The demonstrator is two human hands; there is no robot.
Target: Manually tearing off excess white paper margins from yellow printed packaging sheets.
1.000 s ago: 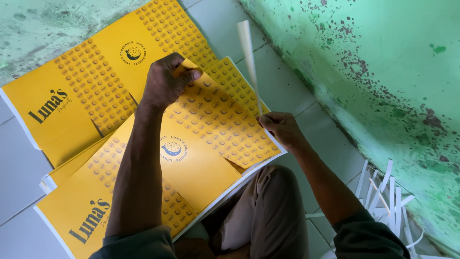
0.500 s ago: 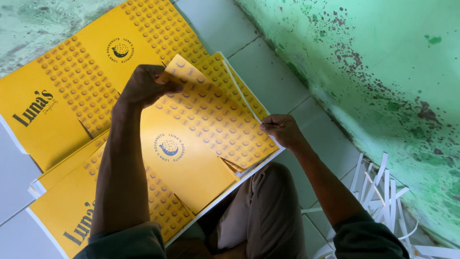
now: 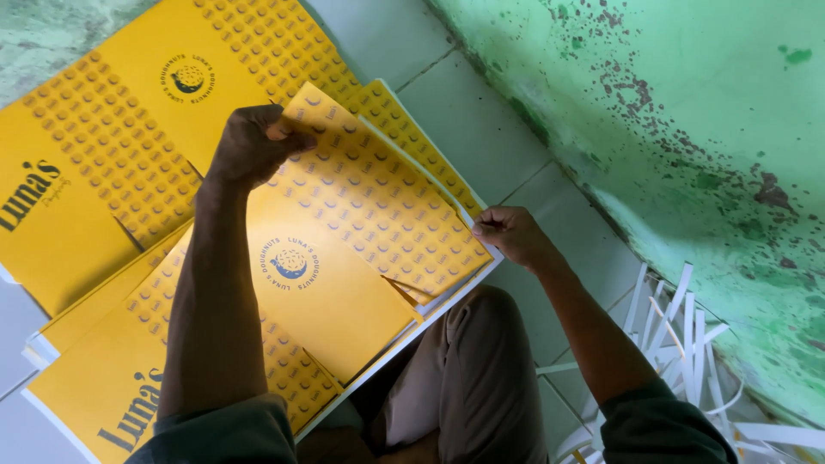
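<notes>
Both hands pinched shut — left (image 3: 249, 146) reaching farther than right (image 3: 507, 234).

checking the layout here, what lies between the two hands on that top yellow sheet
In the head view, only the top yellow sheet's dotted panel spans between the left hand and right hand; nothing else lies on it.
</notes>
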